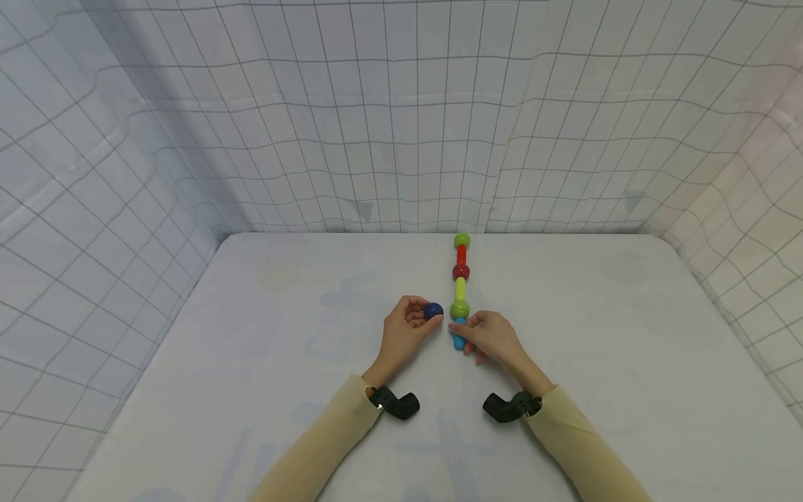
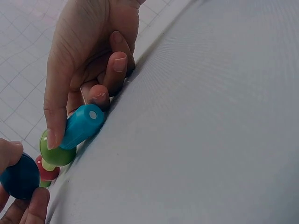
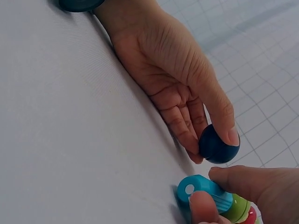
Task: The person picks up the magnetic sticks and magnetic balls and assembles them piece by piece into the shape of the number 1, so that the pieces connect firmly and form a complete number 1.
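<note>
My left hand [image 1: 401,336] pinches a dark blue ball [image 1: 433,311] between thumb and fingers, just left of a line of joined toy pieces. My right hand [image 1: 495,338] holds a light blue rod [image 1: 460,341] at the near end of that line. Beyond the rod come a green ball [image 1: 460,309], a yellow-green rod [image 1: 461,288], a dark red ball [image 1: 461,272], a red rod [image 1: 461,254] and another green ball [image 1: 462,240]. In the right wrist view, a pale round spot shows on the bare end of the light blue rod [image 3: 198,186], close to the dark blue ball [image 3: 218,145].
The pieces lie on a white table [image 1: 282,314] whose far edge meets a white grid-patterned curtain [image 1: 389,139]. The same sheeting hangs on both sides. A black wrist device [image 1: 395,403] is on the left wrist, another black device [image 1: 511,406] on the right.
</note>
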`<move>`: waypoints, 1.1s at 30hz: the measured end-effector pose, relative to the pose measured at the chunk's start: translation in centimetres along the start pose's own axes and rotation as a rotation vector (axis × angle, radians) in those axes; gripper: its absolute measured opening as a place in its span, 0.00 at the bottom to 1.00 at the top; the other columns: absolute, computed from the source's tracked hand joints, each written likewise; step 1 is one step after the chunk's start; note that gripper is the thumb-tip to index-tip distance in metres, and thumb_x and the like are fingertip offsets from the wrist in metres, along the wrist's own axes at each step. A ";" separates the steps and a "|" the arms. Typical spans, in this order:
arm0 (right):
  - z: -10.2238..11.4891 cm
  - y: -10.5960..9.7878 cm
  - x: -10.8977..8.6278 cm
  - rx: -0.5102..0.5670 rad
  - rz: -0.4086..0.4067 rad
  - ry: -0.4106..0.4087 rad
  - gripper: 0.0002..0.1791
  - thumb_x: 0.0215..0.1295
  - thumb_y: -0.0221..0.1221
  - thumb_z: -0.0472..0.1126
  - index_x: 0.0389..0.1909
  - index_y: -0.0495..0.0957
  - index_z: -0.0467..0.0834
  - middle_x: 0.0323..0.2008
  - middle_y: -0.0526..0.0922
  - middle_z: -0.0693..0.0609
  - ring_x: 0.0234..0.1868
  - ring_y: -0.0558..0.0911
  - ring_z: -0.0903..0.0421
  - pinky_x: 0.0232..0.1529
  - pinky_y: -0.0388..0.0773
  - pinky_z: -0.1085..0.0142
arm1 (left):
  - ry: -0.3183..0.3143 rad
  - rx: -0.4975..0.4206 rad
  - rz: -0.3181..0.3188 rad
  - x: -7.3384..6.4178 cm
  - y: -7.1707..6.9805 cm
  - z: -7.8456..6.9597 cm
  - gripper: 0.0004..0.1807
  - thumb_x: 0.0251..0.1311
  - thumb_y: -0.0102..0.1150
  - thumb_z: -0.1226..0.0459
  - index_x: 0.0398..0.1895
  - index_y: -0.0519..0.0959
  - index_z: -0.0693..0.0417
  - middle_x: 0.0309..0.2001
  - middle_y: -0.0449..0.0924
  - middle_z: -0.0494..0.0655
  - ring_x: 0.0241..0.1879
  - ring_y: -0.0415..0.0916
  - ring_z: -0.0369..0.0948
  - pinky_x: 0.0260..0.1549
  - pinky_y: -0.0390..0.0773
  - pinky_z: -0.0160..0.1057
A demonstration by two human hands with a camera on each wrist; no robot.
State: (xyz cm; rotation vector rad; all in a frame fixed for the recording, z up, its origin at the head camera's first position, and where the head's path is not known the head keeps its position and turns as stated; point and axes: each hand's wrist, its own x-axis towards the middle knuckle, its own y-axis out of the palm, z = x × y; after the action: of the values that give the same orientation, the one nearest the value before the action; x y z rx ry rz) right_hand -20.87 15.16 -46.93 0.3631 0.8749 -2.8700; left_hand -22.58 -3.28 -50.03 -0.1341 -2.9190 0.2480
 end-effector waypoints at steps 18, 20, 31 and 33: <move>0.4 0.0 0.0 -0.004 0.038 0.016 0.17 0.63 0.60 0.51 0.35 0.76 0.39 0.15 0.80 0.51 0.10 0.74 0.57 0.17 0.67 0.68 | 0.012 0.018 0.011 -1.2 -0.5 -4.2 0.19 0.56 0.66 0.68 0.46 0.72 0.70 0.40 0.79 0.62 0.40 0.77 0.51 0.41 0.77 0.43; 0.4 0.0 -0.1 -0.006 0.036 0.019 0.17 0.63 0.60 0.51 0.35 0.76 0.39 0.15 0.80 0.51 0.10 0.74 0.56 0.17 0.67 0.68 | 0.016 0.016 0.010 -1.2 -0.5 -4.3 0.19 0.56 0.66 0.68 0.46 0.72 0.70 0.40 0.79 0.61 0.40 0.77 0.51 0.41 0.77 0.43; 0.7 0.3 -0.5 -0.081 -0.006 0.036 0.16 0.63 0.59 0.52 0.34 0.75 0.42 0.15 0.80 0.53 0.12 0.76 0.57 0.17 0.62 0.68 | 0.012 0.020 0.014 -1.2 -0.5 -4.1 0.20 0.55 0.67 0.68 0.46 0.72 0.70 0.41 0.79 0.62 0.40 0.77 0.51 0.42 0.77 0.44; 0.7 0.3 -0.5 -0.081 -0.011 0.035 0.16 0.63 0.59 0.52 0.34 0.75 0.42 0.15 0.80 0.53 0.12 0.76 0.57 0.17 0.62 0.68 | 0.013 0.022 0.015 -1.1 -0.5 -4.2 0.20 0.55 0.67 0.68 0.46 0.72 0.70 0.41 0.79 0.62 0.40 0.77 0.51 0.42 0.77 0.43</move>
State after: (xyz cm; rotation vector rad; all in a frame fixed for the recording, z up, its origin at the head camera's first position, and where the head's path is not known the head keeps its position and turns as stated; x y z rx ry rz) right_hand -20.48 14.51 -46.42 0.4028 0.9992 -2.8355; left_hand -20.62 -3.27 -46.15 -0.1530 -2.9024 0.2810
